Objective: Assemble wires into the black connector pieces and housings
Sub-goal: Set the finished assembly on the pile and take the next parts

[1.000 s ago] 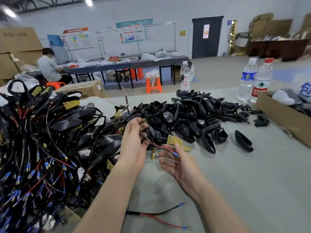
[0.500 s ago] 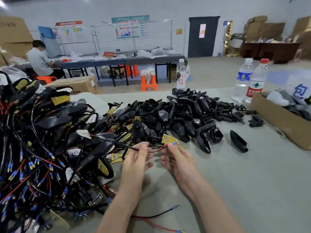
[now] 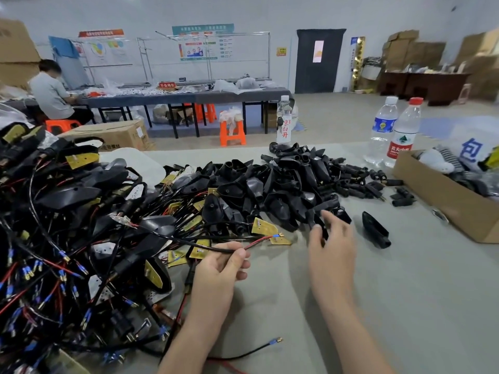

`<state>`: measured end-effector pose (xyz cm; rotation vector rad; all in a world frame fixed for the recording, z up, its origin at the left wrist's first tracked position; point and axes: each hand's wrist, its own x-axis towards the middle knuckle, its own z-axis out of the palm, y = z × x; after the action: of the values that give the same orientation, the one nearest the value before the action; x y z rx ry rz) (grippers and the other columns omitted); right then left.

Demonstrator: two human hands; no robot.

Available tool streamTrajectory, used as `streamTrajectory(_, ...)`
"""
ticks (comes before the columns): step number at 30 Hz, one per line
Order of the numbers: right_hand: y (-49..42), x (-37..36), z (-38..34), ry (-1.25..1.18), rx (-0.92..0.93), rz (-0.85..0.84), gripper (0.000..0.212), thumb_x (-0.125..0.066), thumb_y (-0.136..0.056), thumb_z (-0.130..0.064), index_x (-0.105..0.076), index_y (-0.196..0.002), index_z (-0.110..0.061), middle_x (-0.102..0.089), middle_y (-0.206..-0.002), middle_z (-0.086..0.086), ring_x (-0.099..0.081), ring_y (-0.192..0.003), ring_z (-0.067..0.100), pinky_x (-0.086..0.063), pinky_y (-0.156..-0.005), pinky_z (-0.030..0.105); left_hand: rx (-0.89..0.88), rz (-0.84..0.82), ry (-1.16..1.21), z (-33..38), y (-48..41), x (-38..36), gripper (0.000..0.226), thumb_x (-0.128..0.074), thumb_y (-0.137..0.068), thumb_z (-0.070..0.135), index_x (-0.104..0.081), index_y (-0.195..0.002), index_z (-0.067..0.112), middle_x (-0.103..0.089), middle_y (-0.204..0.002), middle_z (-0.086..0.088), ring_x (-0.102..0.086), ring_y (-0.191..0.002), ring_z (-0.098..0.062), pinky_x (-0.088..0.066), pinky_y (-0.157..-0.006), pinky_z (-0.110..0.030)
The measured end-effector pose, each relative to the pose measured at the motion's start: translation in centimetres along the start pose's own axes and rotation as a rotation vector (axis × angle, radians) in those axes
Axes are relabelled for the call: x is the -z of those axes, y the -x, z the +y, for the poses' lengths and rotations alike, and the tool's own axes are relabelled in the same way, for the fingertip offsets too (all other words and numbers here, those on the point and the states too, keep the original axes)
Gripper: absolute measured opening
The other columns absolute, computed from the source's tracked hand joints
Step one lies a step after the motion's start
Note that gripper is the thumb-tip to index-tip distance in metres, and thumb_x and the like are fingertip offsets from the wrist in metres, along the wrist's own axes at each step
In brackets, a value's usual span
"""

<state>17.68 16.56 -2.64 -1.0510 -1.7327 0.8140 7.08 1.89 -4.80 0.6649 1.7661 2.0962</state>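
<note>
A thin red-and-black wire (image 3: 258, 240) with a blue-sleeved tip is pinched between thumb and forefinger of the left hand (image 3: 221, 268), the tip jutting rightward past the grip. The right hand (image 3: 333, 249) is curled at the pile of black housings (image 3: 283, 182); whether anything is held cannot be told

Wire pile (image 3: 67, 238) runs off the left and near edges. Wire (image 3: 256, 242) pinched in left hand (image 3: 220, 268): the black run disappears into the pile, far end untraceable. Right hand (image 3: 332, 247) fingers cover part of a black piece (image 3: 322, 232); gripping or just touching, can't tell. Loose wire (image 3: 243, 353) nearest goes behind the left forearm, red lead cut by the near edge. Cardboard box (image 3: 442, 195) clipped at right. Wall posters (image 3: 202, 44) too small to read.
</note>
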Motion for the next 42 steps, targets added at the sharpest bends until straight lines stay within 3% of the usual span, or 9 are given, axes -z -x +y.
streamTrajectory(4, -0.8, 0.9, 1.3, 0.374, -0.070, -0.213, 0.038, -0.044, -0.103, -0.033, -0.053, -0.137, -0.020, -0.039, -0.150, 0.007, -0.041, -0.133, 0.028, -0.034, -0.109, 0.042, 0.003, -0.002, 0.003, 0.0, 0.0, -0.2, 0.007, -0.064, -0.096, 0.008, -0.070, -0.097, 0.011, -0.075, -0.081, -0.006, -0.069, -0.076, -0.014, -0.056, -0.065, -0.024)
streamTrajectory(11, 0.0, 0.8, 0.8, 0.329, 0.004, -0.181, 0.025, -0.044, -0.102, -0.036, -0.061, -0.102, -0.018, -0.056, -0.110, 0.004, -0.058, -0.100, 0.027, -0.047, -0.090, 0.046, -0.034, -0.010, -0.013, 0.4, 0.4, -0.2, 0.006, -0.066, -0.095, 0.015, -0.072, -0.096, 0.014, -0.071, -0.076, -0.002, -0.068, -0.075, -0.012, -0.055, -0.061, -0.025)
streamTrajectory(16, -0.2, 0.9, 0.6, 0.423, -0.045, -0.231, 0.041, -0.051, -0.099, -0.042, -0.044, -0.135, -0.022, -0.055, -0.124, 0.007, -0.056, -0.110, 0.030, -0.044, -0.093, 0.043, -0.040, -0.013, -0.011, 0.7, 0.6, -0.4, 0.005, -0.066, -0.095, 0.013, -0.071, -0.096, 0.014, -0.073, -0.081, -0.003, -0.067, -0.073, -0.012, -0.054, -0.060, -0.024)
streamTrajectory(21, -0.6, 0.9, 0.5, 0.456, -0.057, -0.345, 0.050, -0.051, -0.101, -0.026, -0.036, -0.148, -0.016, -0.052, -0.138, 0.013, -0.052, -0.122, 0.033, -0.041, -0.099, 0.042, -0.036, -0.021, -0.003, 1.0, 0.9, -0.8, 0.005, -0.066, -0.095, 0.012, -0.070, -0.097, 0.015, -0.074, -0.082, -0.001, -0.067, -0.071, -0.010, -0.053, -0.059, -0.022)
streamTrajectory(26, -0.6, 1.5, 0.1, 0.416, -0.118, -0.503, 0.020, -0.050, -0.098, -0.017, -0.060, -0.110, -0.005, -0.061, -0.108, 0.016, -0.059, -0.095, 0.033, -0.043, -0.072, 0.034, -0.031, 0.005, 0.018, 1.2, 1.5, -1.3, 0.007, -0.066, -0.095, 0.012, -0.070, -0.095, 0.017, -0.074, -0.083, -0.001, -0.067, -0.071, -0.010, -0.053, -0.058, -0.023)
streamTrajectory(30, 0.7, 3.2, -0.1, 0.088, -0.294, -0.633, 0.017, -0.060, -0.090, -0.019, -0.063, -0.106, -0.012, -0.069, -0.078, -0.002, -0.061, -0.065, 0.011, -0.041, -0.056, 0.022, -0.018, 0.015, 0.031, 1.5, 1.8, -1.7, 0.006, -0.065, -0.095, 0.011, -0.070, -0.095, 0.015, -0.074, -0.078, 0.002, -0.065, -0.066, -0.007, -0.052, -0.055, -0.020)
streamTrajectory(32, 1.9, 3.6, 0.0, -0.221, -0.431, -0.641, 0.021, -0.061, -0.089, -0.009, -0.057, -0.110, -0.011, -0.073, -0.074, 0.001, -0.068, -0.062, 0.011, -0.046, -0.061, 0.023, -0.018, -0.002, 0.021, 1.6, 2.1, -2.1, 0.006, -0.065, -0.095, 0.008, -0.069, -0.094, 0.013, -0.073, -0.075, 0.003, -0.064, -0.063, -0.005, -0.050, -0.053, -0.018)
streamTrajectory(35, 3.5, 3.7, 0.1, -0.584, -0.560, -0.607, 0.031, -0.059, -0.089, 0.003, -0.050, -0.116, -0.010, -0.076, -0.084, 0.015, -0.071, -0.075, 0.025, -0.052, -0.076, 0.039, -0.023, -0.007, -0.015, 1.7, 2.5, -2.7, 0.008, -0.066, -0.094, 0.010, -0.069, -0.092, 0.016, -0.073, -0.073, 0.005, -0.063, -0.062, -0.005, -0.049, -0.054, -0.018)
streamTrajectory(42, 4.1, 4.2, -1.3, -0.806, -0.578, -0.753, 0.027, -0.060, -0.094, 0.000, -0.062, -0.120, -0.008, -0.076, -0.106, 0.012, -0.071, -0.082, 0.015, -0.052, -0.062, 0.021, -0.113, 0.106, -0.046, 1.8, 2.9, -2.6, 0.008, -0.068, -0.093, 0.016, -0.069, -0.090, 0.022, -0.070, -0.072, 0.006, -0.063, -0.066, -0.005, -0.051, -0.060, -0.021)
